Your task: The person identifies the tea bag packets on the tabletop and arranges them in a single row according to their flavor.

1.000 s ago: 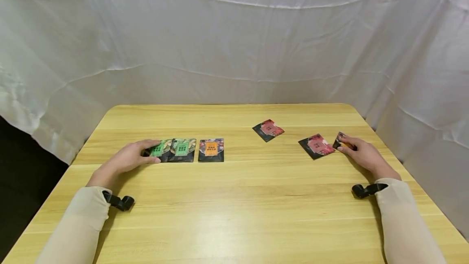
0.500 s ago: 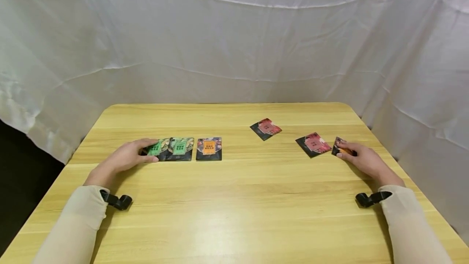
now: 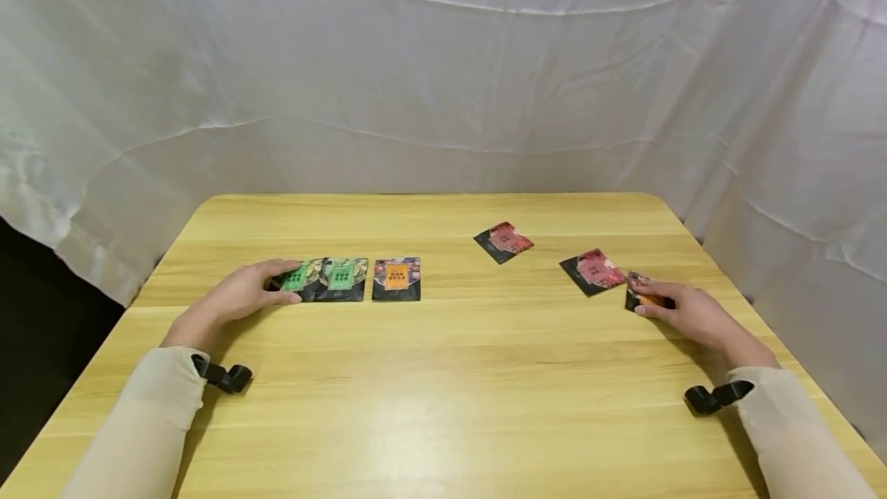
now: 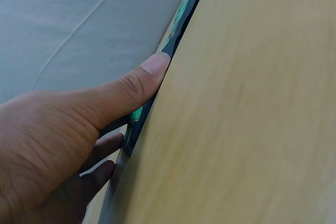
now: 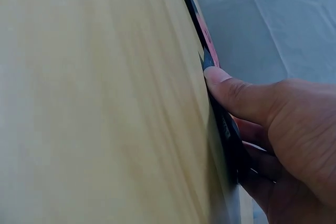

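My left hand (image 3: 239,295) grips a small green-labelled packet (image 3: 296,279), thumb at its near edge and fingers at its far edge. Right beside it lies a second green packet (image 3: 343,279), its edge meeting the first. Farther right is an orange-labelled packet (image 3: 396,280) with a narrow gap before it. At the right, my right hand (image 3: 696,318) pinches another orange-labelled packet (image 3: 643,299), mostly covered by the fingers. In the right wrist view, the thumb presses the dark edge of this packet (image 5: 227,129) close over the tabletop.
A red-labelled packet (image 3: 594,272) lies slanted just left of my right hand. Another red packet (image 3: 504,242) lies askew farther back. The wooden table (image 3: 443,376) ends at the back before a white cloth curtain (image 3: 443,98).
My right hand has drawn its orange packet slightly toward me and turned it straighter. The left hand stays on the green packet, and the other packets lie as before.
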The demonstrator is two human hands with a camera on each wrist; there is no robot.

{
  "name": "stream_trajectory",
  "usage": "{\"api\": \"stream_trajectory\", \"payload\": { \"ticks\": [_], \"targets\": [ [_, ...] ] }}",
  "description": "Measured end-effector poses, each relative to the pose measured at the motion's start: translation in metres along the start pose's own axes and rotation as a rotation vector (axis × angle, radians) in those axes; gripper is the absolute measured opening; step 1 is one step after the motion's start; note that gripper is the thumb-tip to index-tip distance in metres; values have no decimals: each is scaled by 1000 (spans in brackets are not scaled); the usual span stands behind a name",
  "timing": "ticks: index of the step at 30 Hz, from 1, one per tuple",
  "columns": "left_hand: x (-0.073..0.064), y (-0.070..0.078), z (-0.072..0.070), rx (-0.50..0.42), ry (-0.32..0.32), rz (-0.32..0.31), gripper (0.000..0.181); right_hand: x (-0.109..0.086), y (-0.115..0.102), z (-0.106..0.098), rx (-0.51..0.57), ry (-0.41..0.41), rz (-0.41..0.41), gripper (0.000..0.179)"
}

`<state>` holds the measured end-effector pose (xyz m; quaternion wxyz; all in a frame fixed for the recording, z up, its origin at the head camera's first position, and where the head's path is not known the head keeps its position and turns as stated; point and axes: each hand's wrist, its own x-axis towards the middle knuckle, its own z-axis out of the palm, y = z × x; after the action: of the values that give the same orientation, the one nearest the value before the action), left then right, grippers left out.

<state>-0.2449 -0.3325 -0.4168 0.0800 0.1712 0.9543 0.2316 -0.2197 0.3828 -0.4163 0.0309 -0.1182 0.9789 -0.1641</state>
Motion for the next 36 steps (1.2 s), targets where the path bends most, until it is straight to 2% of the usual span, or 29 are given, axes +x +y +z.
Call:
{"api": "stream_trajectory", "payload": {
  "ticks": [8,15,19,27,36],
  "targets": [
    [1,0,-1,4,-1,-2,79,-10,-18,3,19,-4,-70,58],
    [0,-1,-1,9,-3,2,80,-13,-30,12,25,0,-200,50],
    [1,0,-1,10,-1,2,80,-11,-39,17,21,1,-244,49],
    [1,0,0,2,-9,-9,80,-3,-57,20,9,-21,-274,51],
    [1,-1,0,10,-6,-5,80,13,-83,26,-3,-60,-265,56]
  ]
}}
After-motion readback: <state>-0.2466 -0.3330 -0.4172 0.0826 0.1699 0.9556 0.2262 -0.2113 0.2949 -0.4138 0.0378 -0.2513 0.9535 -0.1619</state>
